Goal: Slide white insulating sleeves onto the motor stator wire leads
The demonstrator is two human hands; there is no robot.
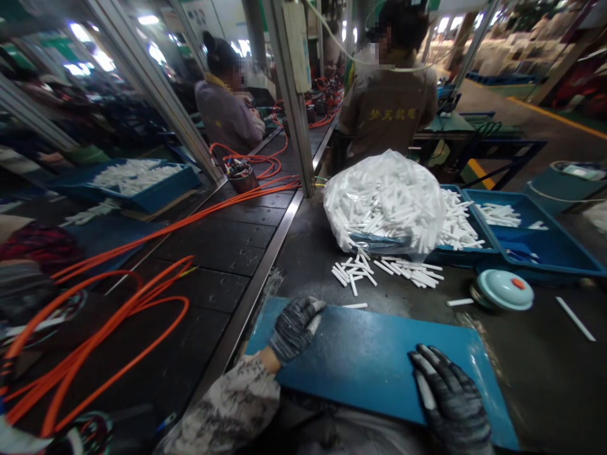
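My left hand [294, 328], in a grey striped glove, rests on the left end of a blue mat [360, 354]. Its fingers are slightly bent, the thumb lies apart, and nothing shows in it. Toward the right end of the same mat, my right hand [448, 395] lies flat with fingers stretched out, holding nothing. One white tube [355, 306] lies at the mat's far edge. Beyond it, small white tubes [412, 272] are scattered before a clear plastic bag [386, 199] full of more of them.
Blue trays [554, 243] with white tubes stand at the right. A light-blue lidded container [505, 289] sits nearer. Orange cables [156, 227] run over the dark conveyor [222, 243] at the left, past a metal post [290, 95]. Two people [389, 101] [227, 107] work farther back.
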